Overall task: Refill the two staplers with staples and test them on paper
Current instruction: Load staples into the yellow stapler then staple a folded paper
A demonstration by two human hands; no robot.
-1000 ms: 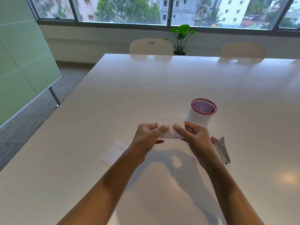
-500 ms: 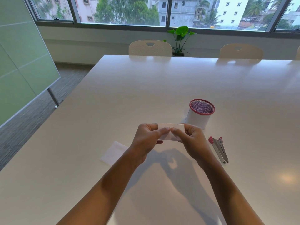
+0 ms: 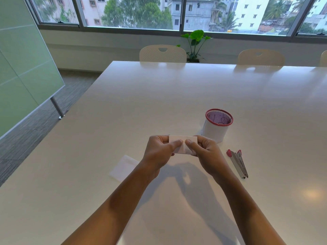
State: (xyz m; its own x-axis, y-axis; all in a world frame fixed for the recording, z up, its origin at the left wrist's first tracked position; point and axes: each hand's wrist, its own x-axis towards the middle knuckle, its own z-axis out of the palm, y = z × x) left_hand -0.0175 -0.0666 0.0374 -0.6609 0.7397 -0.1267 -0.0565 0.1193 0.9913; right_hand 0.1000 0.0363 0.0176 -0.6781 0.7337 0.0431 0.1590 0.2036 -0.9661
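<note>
I hold a small folded white paper [image 3: 183, 138] above the table with both hands. My left hand [image 3: 160, 152] pinches its left side and my right hand [image 3: 206, 152] pinches its right side, thumbs nearly touching at the middle. A small metal stapler with red ends [image 3: 238, 163] lies on the table just right of my right hand. A second white paper [image 3: 123, 167] lies flat to the left of my left wrist. No second stapler is visible.
A white pen cup with a red mesh rim [image 3: 217, 125] stands just beyond my right hand. The white table [image 3: 159, 96] stretches far ahead to pale chairs [image 3: 162, 53] and a potted plant [image 3: 195, 44]. A green glass board [image 3: 23, 68] stands at the left.
My thumbs have drawn closer together on the folded paper. The view has shifted slightly; the stapler, cup and flat paper have not moved.
</note>
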